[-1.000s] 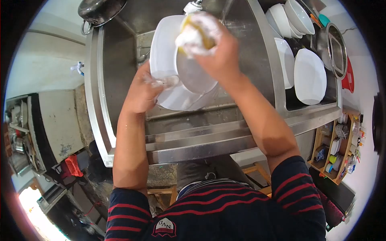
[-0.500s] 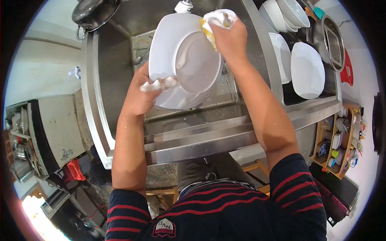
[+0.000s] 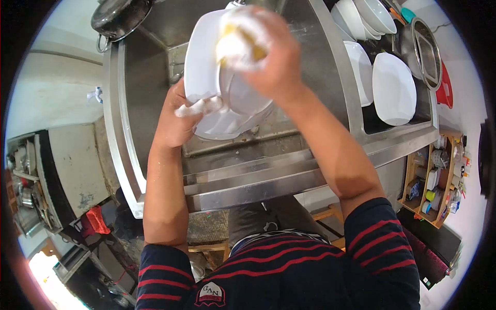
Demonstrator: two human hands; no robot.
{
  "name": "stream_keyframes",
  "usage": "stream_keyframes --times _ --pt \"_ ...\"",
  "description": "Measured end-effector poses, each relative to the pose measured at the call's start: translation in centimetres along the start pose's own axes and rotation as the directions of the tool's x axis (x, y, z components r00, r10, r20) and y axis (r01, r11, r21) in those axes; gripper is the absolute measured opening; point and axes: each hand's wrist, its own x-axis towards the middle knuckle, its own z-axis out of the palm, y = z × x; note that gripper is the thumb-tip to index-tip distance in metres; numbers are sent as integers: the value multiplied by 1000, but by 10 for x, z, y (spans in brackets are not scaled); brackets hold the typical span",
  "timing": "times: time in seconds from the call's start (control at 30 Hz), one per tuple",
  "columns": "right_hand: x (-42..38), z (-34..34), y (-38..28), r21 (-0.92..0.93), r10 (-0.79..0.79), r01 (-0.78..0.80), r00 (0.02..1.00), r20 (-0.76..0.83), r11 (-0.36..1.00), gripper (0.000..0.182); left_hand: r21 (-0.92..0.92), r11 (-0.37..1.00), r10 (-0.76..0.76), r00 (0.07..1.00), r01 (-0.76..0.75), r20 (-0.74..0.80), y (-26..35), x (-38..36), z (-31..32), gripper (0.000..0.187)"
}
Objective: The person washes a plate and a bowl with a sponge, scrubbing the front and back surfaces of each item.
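Observation:
My left hand [image 3: 178, 116] grips the lower left rim of a white plate [image 3: 204, 62], its thumb covered in suds. The plate is tilted above the steel sink [image 3: 305, 67], with a round ring on the side facing me. In my right hand [image 3: 279, 67] is a foamy yellow sponge [image 3: 237, 44], pressed against the plate's upper part. Foam and motion blur hide some of the sponge and the fingers. Behind the plate, the upper right part of its rim is covered by my right hand.
White plates [image 3: 394, 89] and stacked white bowls [image 3: 380, 18] stand right of the sink, beside a steel strainer or lid [image 3: 428, 54]. A dark pot [image 3: 120, 18] sits at the upper left corner. The sink's metal front edge [image 3: 253, 186] runs before my body.
My right hand has moved left with the sponge, from the plate's upper right edge across its face. The plate has shifted slightly left in my left hand.

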Motion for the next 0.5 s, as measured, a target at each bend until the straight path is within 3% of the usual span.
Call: stream_keyframes --times 0.07,0.1,0.17,0.27,0.33,0.4,0.47,0.5 --pt "14 -18 -1 93 313 -314 949 28 945 37 35 999 5 998 -3 -58 3 -1 0 51" --pt "9 -19 9 91 311 -312 950 24 946 37 36 999 8 998 -6 -54 6 0 -1 51" --pt "-9 -8 38 117 726 -726 686 49 678 39 -69 993 80 984 -92 -161 11 -1 -2 48" --pt "-24 7 47 216 649 -638 761 28 739 35 -124 983 96 953 -137 -287 15 2 -3 48" --pt "-18 8 23 196 660 -656 749 53 729 39 -138 979 98 938 -152 -332 17 3 -6 47" --pt "-22 13 14 84 559 -562 827 58 823 42 -168 959 121 867 -228 -483 15 4 -14 46" --pt "-25 20 4 122 513 -516 857 54 848 45 -154 959 138 867 -238 -478 13 6 -24 46" --pt "-26 23 -4 135 401 -403 915 47 905 47 -208 938 129 839 -275 -528 17 6 -19 44"
